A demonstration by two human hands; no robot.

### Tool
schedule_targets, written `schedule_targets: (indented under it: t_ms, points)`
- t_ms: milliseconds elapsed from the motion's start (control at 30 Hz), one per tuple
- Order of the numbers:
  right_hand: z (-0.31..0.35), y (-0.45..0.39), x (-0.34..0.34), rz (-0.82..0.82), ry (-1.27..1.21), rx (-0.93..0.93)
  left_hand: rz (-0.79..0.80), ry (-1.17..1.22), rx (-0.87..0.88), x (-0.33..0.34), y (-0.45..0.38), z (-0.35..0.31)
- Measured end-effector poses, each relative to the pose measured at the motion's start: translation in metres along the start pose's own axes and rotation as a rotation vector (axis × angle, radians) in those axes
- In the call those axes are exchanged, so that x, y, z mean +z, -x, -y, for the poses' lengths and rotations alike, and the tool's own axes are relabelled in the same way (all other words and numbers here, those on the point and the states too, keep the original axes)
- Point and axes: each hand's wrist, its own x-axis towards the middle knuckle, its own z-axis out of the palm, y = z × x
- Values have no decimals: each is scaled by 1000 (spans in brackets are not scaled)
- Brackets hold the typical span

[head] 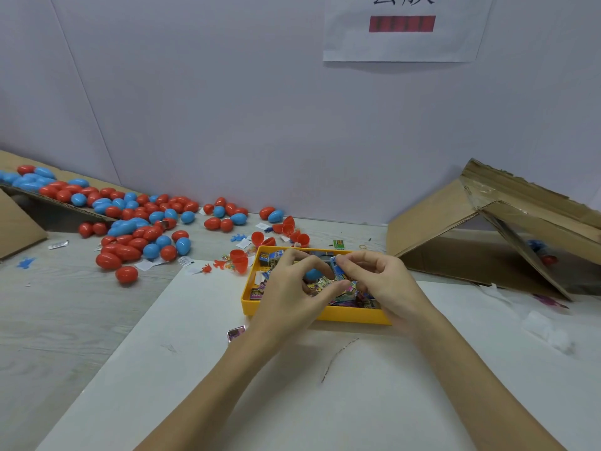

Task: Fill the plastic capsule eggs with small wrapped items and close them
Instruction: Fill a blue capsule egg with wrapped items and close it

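A white sheet (182, 359) covers the near table, bare to the near left of the forearms. Far right, a collapsed cardboard box (455, 229) tents against the wall. Far left, red and blue capsule eggs (136, 222) spill from a cardboard flap toward the yellow tray (354, 315) at centre. Over the tray, the left hand (289, 288) curls round a blue egg half (313, 274); the right hand (380, 281) pinches a small wrapped item (336, 266) just beside it.
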Motion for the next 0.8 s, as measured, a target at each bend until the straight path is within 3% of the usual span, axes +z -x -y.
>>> schedule_targets:
  t_ms: [600, 800]
  points:
    - [-7, -6, -5, 45, -53, 69, -26, 103, -173, -4, -7, 3]
    - [-5, -4, -5, 59, -39, 56, 24, 36, -92, -2, -5, 1]
